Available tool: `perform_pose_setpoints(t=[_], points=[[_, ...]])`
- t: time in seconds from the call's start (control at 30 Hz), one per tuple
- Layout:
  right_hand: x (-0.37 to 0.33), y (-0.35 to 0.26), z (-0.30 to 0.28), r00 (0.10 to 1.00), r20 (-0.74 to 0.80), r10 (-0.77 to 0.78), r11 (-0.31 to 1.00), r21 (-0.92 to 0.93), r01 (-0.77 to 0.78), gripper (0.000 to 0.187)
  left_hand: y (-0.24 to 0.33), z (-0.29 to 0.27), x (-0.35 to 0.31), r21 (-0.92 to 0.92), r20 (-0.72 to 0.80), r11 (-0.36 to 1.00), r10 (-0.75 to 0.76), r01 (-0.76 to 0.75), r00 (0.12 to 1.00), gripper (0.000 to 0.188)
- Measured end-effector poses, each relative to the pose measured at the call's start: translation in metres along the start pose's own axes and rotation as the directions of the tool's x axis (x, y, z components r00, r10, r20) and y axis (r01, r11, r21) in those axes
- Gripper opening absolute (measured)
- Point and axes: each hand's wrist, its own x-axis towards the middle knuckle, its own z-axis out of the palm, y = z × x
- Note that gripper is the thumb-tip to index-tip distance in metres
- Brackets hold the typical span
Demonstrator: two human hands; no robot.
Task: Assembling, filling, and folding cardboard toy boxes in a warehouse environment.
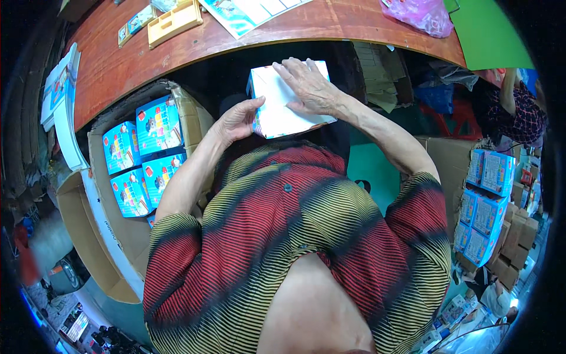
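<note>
A small cardboard box (276, 113) sits in front of my body, just below the table edge. Its plain white face is turned up, and blue printed sides show at its edges. My left hand (238, 120) grips the box's left side with the thumb at the upper edge; its other fingers are mostly hidden. Across the far right part of the white face lies my right hand (306, 87), fingers stretched out and slightly apart, palm down on the box.
A wooden table (283, 29) spans the far side, bearing a wooden tray (175, 23), printed sheets (247, 13) and a pink plastic bag (421, 15). At left, an open carton (194, 112) holds several blue boxes (160, 125). More blue boxes (484, 215) are stacked at right; another person (516, 109) is beyond.
</note>
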Motion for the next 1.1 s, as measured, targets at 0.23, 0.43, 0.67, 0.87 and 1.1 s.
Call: perform_pose_setpoints(t=[0.23,0.43,0.67,0.87,1.1], points=[[0.004,0.000,-0.004,0.998,-0.029,-0.060,0.998,0.006,0.061,0.084,-0.003,-0.006,0.003,-0.048,0.053,0.999,0.005,-0.002,0.999,0.052],[0.005,0.002,-0.003,0.997,-0.044,-0.068,0.998,-0.015,0.068,0.088,-0.002,-0.004,0.002,-0.055,0.081,0.998,-0.020,0.025,0.996,0.053],[0.003,0.000,-0.011,0.998,-0.057,-0.021,0.994,-0.113,0.014,0.092,0.007,0.003,0.003,-0.019,0.088,0.999,-0.038,0.040,0.995,0.054],[-0.010,0.002,-0.002,0.993,-0.118,-0.003,0.999,0.049,0.009,0.094,0.005,0.000,0.003,0.038,0.043,0.995,-0.095,0.093,0.995,0.058],[-0.016,-0.012,0.002,0.993,-0.074,0.091,0.995,0.036,-0.089,0.094,0.005,-0.004,0.002,0.064,0.038,0.980,-0.191,0.188,0.981,0.056]])
